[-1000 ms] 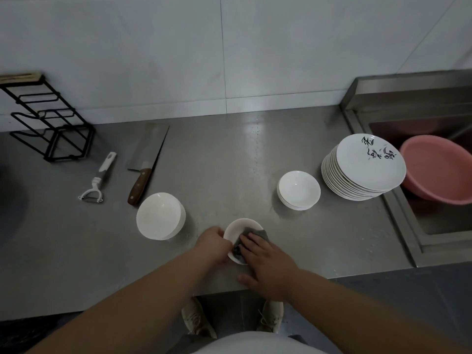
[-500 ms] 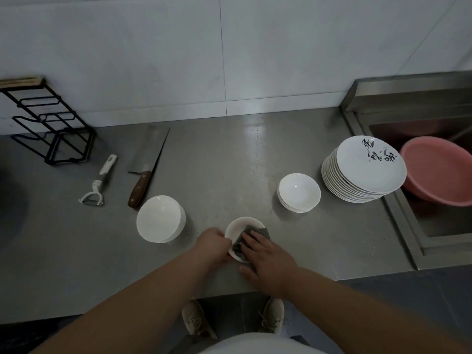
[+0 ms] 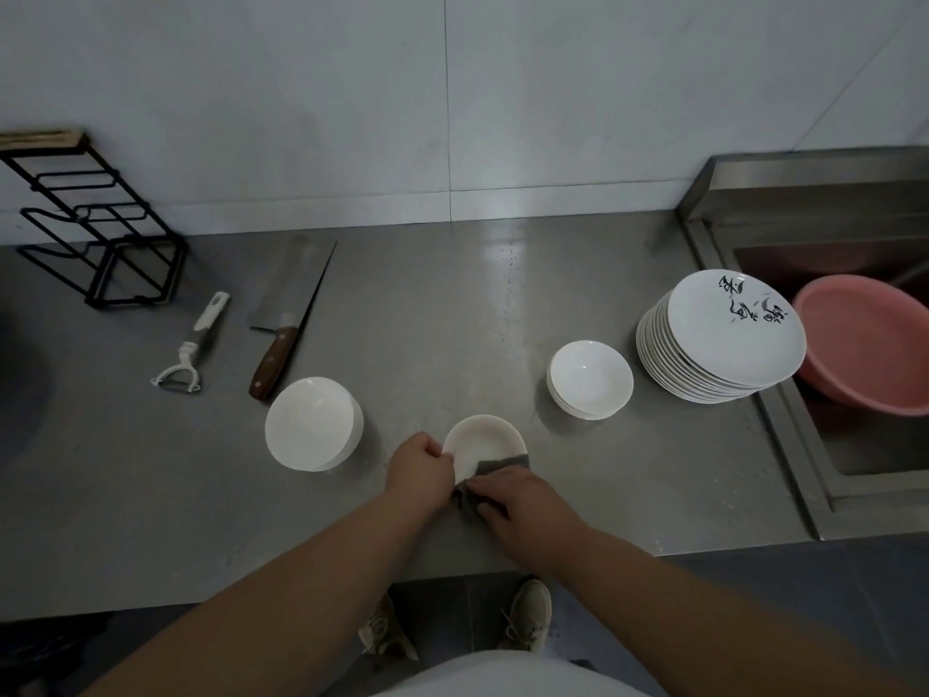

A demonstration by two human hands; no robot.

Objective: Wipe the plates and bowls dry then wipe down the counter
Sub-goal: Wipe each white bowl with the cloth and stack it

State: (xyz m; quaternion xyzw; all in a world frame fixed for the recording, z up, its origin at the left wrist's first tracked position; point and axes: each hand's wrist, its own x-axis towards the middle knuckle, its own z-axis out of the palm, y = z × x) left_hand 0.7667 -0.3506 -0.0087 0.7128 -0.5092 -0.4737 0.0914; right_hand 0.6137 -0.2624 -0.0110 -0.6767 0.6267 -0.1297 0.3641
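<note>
Along grey steel bench (image 3: 452, 319), right end: plate stack (image 3: 724, 339) beside sink (image 3: 854, 465). Left of centre: bowl stack (image 3: 311, 425). Smaller bowl stack (image 3: 588, 377) just left of plates. Near front edge: small bowl (image 3: 482, 440), left hand (image 3: 420, 467) gripping its rim; right hand (image 3: 523, 500) pinching grey cloth (image 3: 497, 467) against bowl's near edge.

Tilted white bowl (image 3: 481, 440), grey cloth (image 3: 495, 470)

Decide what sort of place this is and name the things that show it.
Most likely a working kitchen, perhaps a commercial one: a stainless steel counter with a sunken sink, a tall stack of plates, and a cleaver beside a peeler.
</note>
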